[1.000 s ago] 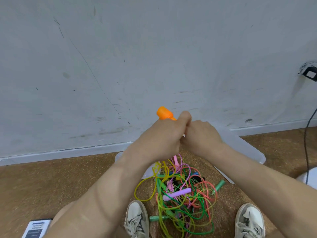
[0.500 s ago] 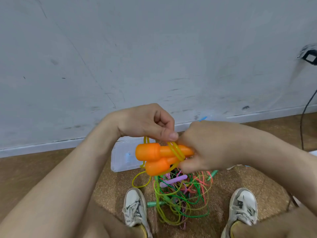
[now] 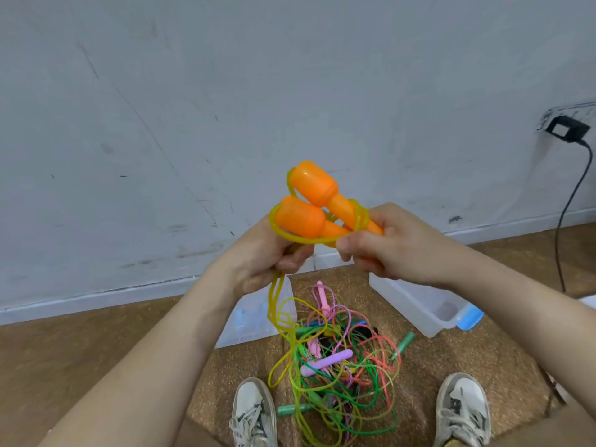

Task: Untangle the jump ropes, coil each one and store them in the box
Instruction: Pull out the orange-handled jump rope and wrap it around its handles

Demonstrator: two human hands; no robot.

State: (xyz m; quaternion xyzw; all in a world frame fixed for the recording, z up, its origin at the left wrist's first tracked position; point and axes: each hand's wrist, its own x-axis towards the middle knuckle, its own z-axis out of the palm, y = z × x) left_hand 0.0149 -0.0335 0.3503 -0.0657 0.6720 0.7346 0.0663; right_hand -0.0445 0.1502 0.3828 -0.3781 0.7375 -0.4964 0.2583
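Orange handles (image 3: 314,188) tilted up (were level); right grip (image 3: 396,250) clasps them, left grip (image 3: 263,256) pinches cord (image 3: 276,296).

Handles (image 3: 308,203) are orange, their rope (image 3: 288,235) translucent yellow. The pile of ropes (image 3: 345,366) mixes green, pink, coral and yellow. Floor (image 3: 483,350) speckled brown; box (image 3: 416,301) clear, latch (image 3: 471,319) blue.

One view only for us, worn on the head, facing forward and tilted down. Close range: left hand (image 3: 267,256) and right hand (image 3: 390,250) sit mid-frame, forearms entering from the bottom corners. Right grips the orange handles (image 3: 309,204), left the yellow rope (image 3: 276,295). Beyond the hands, wall (image 3: 225,91). Below them, farther off, the jump rope tangle (image 3: 342,362) and floor (image 3: 80,343).
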